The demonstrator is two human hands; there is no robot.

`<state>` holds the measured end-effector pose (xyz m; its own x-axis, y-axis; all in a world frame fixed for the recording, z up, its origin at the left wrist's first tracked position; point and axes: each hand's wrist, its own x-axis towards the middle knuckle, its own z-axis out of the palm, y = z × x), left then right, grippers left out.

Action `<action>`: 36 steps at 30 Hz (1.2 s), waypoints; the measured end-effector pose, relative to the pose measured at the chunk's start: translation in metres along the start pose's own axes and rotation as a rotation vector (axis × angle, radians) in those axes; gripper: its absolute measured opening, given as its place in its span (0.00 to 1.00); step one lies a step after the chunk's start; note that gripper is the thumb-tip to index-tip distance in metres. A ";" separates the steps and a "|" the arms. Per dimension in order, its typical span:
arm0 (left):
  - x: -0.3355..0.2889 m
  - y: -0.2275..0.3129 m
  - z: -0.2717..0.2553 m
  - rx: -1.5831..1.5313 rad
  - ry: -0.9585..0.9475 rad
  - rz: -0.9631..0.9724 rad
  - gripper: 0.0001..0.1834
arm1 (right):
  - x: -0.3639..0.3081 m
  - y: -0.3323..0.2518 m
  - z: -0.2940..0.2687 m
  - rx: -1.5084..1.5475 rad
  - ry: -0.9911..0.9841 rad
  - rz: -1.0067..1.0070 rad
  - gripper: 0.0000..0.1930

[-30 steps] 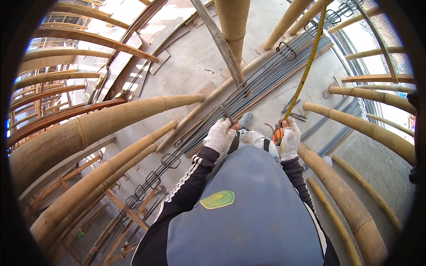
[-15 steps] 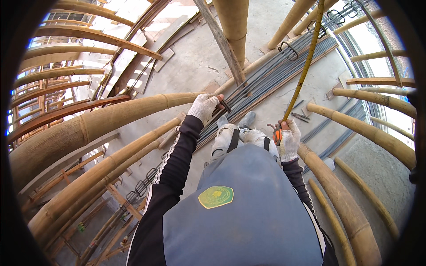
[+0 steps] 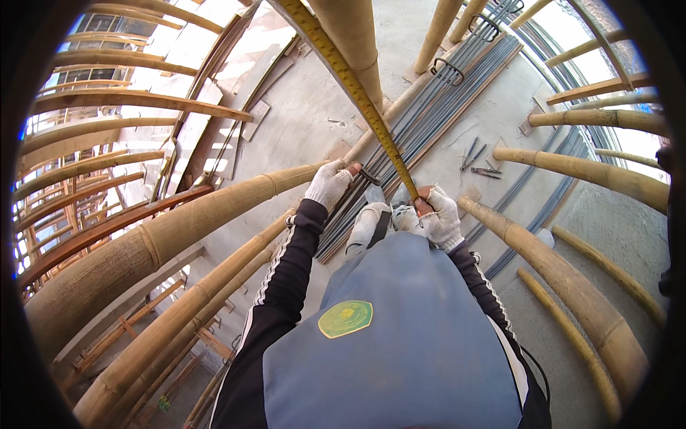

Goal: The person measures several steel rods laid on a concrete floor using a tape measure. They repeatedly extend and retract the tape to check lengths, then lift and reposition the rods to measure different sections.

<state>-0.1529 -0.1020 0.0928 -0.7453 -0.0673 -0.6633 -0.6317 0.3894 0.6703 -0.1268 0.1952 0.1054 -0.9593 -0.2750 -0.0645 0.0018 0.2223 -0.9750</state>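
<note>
Pinching the yellow tape [image 3: 376, 123], the right hand [image 3: 439, 217] is closed on its near end. The tape runs up and left from that hand. To its left, the left hand [image 3: 330, 184] is wrapped around a dark metal bit [image 3: 369, 176]. Gray rods [image 3: 461, 86] lie beyond both hands. Tools [image 3: 486, 172] lie past the right hand, off to its right.

Yel. tape [image 3: 371, 116] w/ end past top edge

Gloved hands [image 3: 441, 220], yellow measuring tape [image 3: 366, 107], steel rods [image 3: 457, 93]
</note>
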 end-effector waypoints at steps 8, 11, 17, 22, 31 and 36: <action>-0.004 -0.001 -0.012 -0.071 -0.170 0.081 0.18 | -0.059 0.013 0.015 0.351 0.220 0.347 0.08; 0.004 -0.004 -0.013 -0.126 -0.245 0.087 0.16 | -0.078 0.016 0.018 0.480 0.301 0.502 0.09; 0.020 -0.001 -0.011 -0.144 -0.314 0.110 0.11 | -0.078 0.015 0.027 0.620 0.481 0.534 0.11; 0.028 0.004 -0.012 -0.263 -0.413 0.060 0.11 | -0.069 0.014 0.029 0.603 0.570 0.475 0.09; 0.053 -0.002 -0.005 -0.302 -0.470 0.048 0.12 | -0.069 0.011 0.022 0.616 0.562 0.495 0.09; 0.062 0.000 0.005 -0.285 -0.453 0.171 0.15 | -0.063 0.010 0.022 0.660 0.521 0.520 0.10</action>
<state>-0.1980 -0.1010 0.0501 -0.7160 0.4004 -0.5719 -0.5896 0.0918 0.8025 -0.0599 0.1945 0.0949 -0.7983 0.1908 -0.5712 0.4635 -0.4108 -0.7851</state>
